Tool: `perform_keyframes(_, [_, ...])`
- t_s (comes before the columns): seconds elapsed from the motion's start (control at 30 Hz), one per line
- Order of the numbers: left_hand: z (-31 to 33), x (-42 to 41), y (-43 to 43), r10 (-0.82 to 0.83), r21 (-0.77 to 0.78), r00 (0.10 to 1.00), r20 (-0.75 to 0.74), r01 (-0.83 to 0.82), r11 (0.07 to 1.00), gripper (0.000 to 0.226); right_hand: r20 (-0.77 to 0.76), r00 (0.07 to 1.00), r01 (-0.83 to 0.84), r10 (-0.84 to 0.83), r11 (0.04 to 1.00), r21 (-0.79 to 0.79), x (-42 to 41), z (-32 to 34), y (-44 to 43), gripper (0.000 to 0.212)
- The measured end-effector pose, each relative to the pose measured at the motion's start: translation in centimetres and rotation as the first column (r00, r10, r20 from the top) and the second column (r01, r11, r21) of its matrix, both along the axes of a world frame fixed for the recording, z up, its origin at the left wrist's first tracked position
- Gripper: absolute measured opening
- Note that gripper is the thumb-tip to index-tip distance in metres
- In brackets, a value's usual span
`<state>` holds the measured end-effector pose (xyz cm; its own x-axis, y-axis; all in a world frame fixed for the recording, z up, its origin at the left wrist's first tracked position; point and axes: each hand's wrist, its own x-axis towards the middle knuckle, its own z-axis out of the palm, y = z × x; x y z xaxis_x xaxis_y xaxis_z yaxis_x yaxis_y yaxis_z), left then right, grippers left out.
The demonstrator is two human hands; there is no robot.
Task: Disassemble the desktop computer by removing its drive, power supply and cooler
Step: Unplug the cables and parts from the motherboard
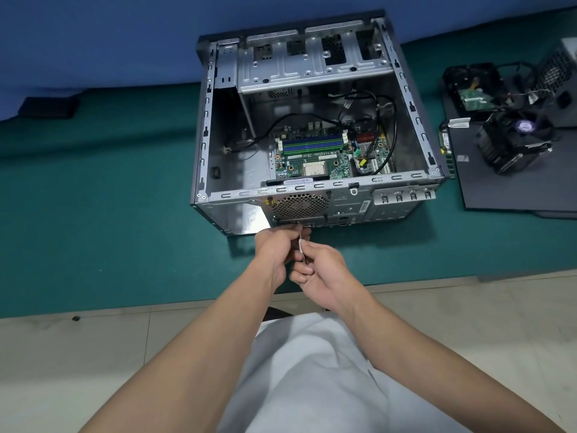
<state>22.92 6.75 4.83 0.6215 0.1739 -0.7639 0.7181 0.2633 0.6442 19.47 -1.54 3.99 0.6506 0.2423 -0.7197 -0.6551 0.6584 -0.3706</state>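
The open desktop case [218, 201] lies on its side on the green mat, motherboard [324, 154] and bare CPU socket showing inside. At the rear fan grille [299, 205], low on the near wall, a thin screwdriver [301, 245] points at the grille's lower edge. My left hand [274, 248] pinches the shaft close to the case. My right hand [318, 270] grips the handle end just behind it. At the right, a black panel holds the removed cooler [515, 142], the hard drive [474, 89] and the power supply [559, 70].
The black side panel [505, 189] lies right of the case with a RAM stick [445, 142] at its left edge. A dark flat object [48, 107] sits far left on the green mat [93, 214]. Tiled floor runs along the mat's near edge.
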Motion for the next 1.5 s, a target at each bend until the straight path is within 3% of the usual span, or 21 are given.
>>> perform_keyframes(0.1, [0.1,0.2,0.0,-0.009,0.030,1.000,-0.010,0.010,1.000,0.012,0.012,0.998,-0.055,0.055,0.998,-0.032,0.2,-0.1,-0.1,0.023])
perform_keyframes(0.27, [0.2,0.3,-0.2,0.045,0.023,0.999,-0.012,-0.045,0.999,0.008,0.023,0.993,-0.095,0.118,0.889,-0.447,0.3,-0.1,1.6,0.033])
perform_keyframes(0.3, [0.1,0.3,-0.2,0.054,0.014,0.999,-0.010,-0.053,0.998,0.007,0.020,0.988,-0.117,0.153,0.828,-0.548,0.3,-0.2,1.9,0.035])
perform_keyframes(0.37, [0.1,0.4,-0.2,0.065,-0.003,0.998,-0.004,-0.065,0.998,0.006,-0.027,0.968,-0.181,0.249,0.619,-0.765,0.4,-0.2,2.3,0.039])
perform_keyframes(0.43, [0.1,0.5,-0.2,0.078,-0.027,0.997,-0.001,-0.078,0.997,0.006,-0.089,0.957,-0.205,0.276,0.427,-0.880,0.6,0.1,2.5,0.036])
perform_keyframes(0.47, [0.1,0.6,-0.2,0.084,-0.038,0.996,-0.002,-0.084,0.996,0.006,-0.100,0.959,-0.202,0.263,0.394,-0.896,0.7,0.3,2.6,0.032])
perform_keyframes(0.57, [0.3,0.5,-0.3,0.091,-0.051,0.996,-0.004,-0.091,0.995,0.013,-0.112,0.964,-0.216,0.242,0.463,-0.859,1.0,0.9,3.2,0.022])
perform_keyframes(0.67, [0.3,0.7,-0.3,0.082,-0.030,0.996,-0.019,-0.082,0.996,0.012,-0.061,0.984,-0.170,0.169,0.765,-0.621,0.9,1.8,2.5,0.022])
perform_keyframes(0.73, [0.2,0.8,-0.2,0.094,-0.051,0.995,-0.020,-0.095,0.994,0.011,-0.062,0.968,-0.244,0.242,0.863,-0.442,0.7,2.5,0.7,0.019])
perform_keyframes(0.83, [-0.1,0.9,-0.2,0.103,-0.072,0.995,0.014,-0.101,0.992,0.012,-0.043,0.887,-0.443,0.460,0.820,-0.363,0.0,3.1,-0.9,0.021])
perform_keyframes(0.93, [-0.3,0.6,-0.1,0.065,-0.066,0.998,0.027,-0.063,0.996,0.009,-0.029,0.878,-0.431,0.478,0.760,-0.487,-0.4,2.9,-0.3,0.024])
perform_keyframes(1.07, [-0.2,0.5,-0.1,0.056,-0.058,0.998,0.030,-0.054,0.997,0.009,-0.098,0.872,-0.361,0.480,0.495,-0.790,-0.6,2.8,0.7,0.024])
perform_keyframes(1.13, [-0.3,0.4,-0.4,0.080,-0.072,0.996,0.037,-0.077,0.994,0.012,-0.127,0.863,-0.331,0.489,0.358,-0.873,-0.5,3.1,0.9,0.025])
perform_keyframes(1.2, [-0.3,0.3,-0.6,0.096,-0.080,0.995,0.030,-0.093,0.992,0.013,-0.144,0.845,-0.330,0.514,0.291,-0.898,-0.5,3.2,0.9,0.027])
perform_keyframes(1.27, [-0.3,0.4,-0.6,0.098,-0.098,0.995,0.018,-0.095,0.991,0.009,-0.140,0.840,-0.362,0.525,0.349,-0.864,-0.6,3.3,0.6,0.024])
perform_keyframes(1.4, [-0.3,0.7,-0.3,0.084,-0.160,0.996,0.013,-0.081,0.984,0.009,-0.065,0.860,-0.463,0.506,0.721,-0.515,-0.5,3.8,-0.4,0.018])
perform_keyframes(1.43, [-0.3,0.7,-0.3,0.078,-0.176,0.997,0.015,-0.074,0.982,0.009,-0.045,0.870,-0.453,0.492,0.758,-0.470,-0.5,3.8,-0.5,0.018])
perform_keyframes(1.5, [-0.5,0.7,-0.3,0.073,-0.195,0.997,0.021,-0.067,0.979,0.007,-0.041,0.874,-0.424,0.485,0.717,-0.554,-0.5,3.8,-0.3,0.016])
